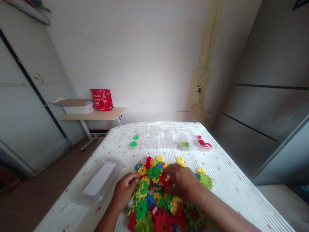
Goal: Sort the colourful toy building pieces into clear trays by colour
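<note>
A heap of plastic building pieces [156,198] lies on the table in front of me, with notched discs and square toothed plates in yellow, green, blue and red. My left hand [126,187] rests at the heap's left edge, beside light green plates. Its fingers are curled in with the thumb against them, and what they may hold is hidden. Over the heap's right side is my right hand [182,181], its thumb and fingers apart above a red piece [164,179]. A light green square plate [206,181] lies to the right of this hand.
Clear compartments [168,138] line the table's far side. Green discs [133,144] sit in the leftmost, a light green piece [184,145] farther right, red pieces [204,143] at the right end. A clear container [95,183] with white paper stands left. A red bag [101,100] is on a side table.
</note>
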Demonstrator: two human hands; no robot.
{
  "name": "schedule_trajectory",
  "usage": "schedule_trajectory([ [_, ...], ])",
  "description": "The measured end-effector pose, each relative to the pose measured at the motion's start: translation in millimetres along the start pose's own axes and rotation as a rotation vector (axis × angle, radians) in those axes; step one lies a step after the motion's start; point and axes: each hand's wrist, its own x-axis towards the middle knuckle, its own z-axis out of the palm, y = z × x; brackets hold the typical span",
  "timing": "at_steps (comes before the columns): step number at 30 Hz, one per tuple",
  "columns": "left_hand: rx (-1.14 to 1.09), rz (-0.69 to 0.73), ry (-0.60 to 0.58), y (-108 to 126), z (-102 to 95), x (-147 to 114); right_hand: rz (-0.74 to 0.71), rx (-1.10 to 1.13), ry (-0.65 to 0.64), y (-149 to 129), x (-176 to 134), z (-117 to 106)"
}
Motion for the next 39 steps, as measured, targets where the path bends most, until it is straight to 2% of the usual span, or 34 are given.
schedule_trajectory([
  [5,0.041,0.001,-0.005,-2,0.5,1,0.399,-0.111,0.236,89,-13,-35],
  [8,0.043,0.002,-0.004,-2,0.4,0,0.641,-0.196,0.283,146,-10,-50],
  [11,0.04,0.006,-0.017,-2,0.2,0,0.759,-0.233,0.246,188,6,-55],
  [14,0.037,0.003,-0.013,-1,0.3,0,0.799,-0.232,0.239,211,25,-53],
  [16,0.035,-0.004,-0.005,-1,0.3,0,0.783,-0.234,0.282,215,34,-50],
  [19,0.031,-0.006,-0.004,0,0.6,0,0.704,-0.247,0.417,207,34,-46],
  [21,0.029,-0.005,-0.005,-1,0.8,-1,0.621,-0.241,0.498,195,25,-40],
  [24,0.015,0.003,0.002,-2,1.3,-1,0.43,-0.184,0.551,178,1,-24],
  [27,0.004,0.005,0.004,-2,1.6,-1,0.286,-0.088,0.551,168,-27,-1],
  [31,0.006,-0.001,0.014,-1,1.8,-1,0.28,0.008,0.518,165,-51,29],
  [35,-0.015,-0.01,0.02,1,1.9,-2,0.282,0.112,0.452,157,-42,41],
  [39,-0.063,-0.025,-0.007,3,0.9,-3,0.191,0.142,0.33,139,-14,42],
])
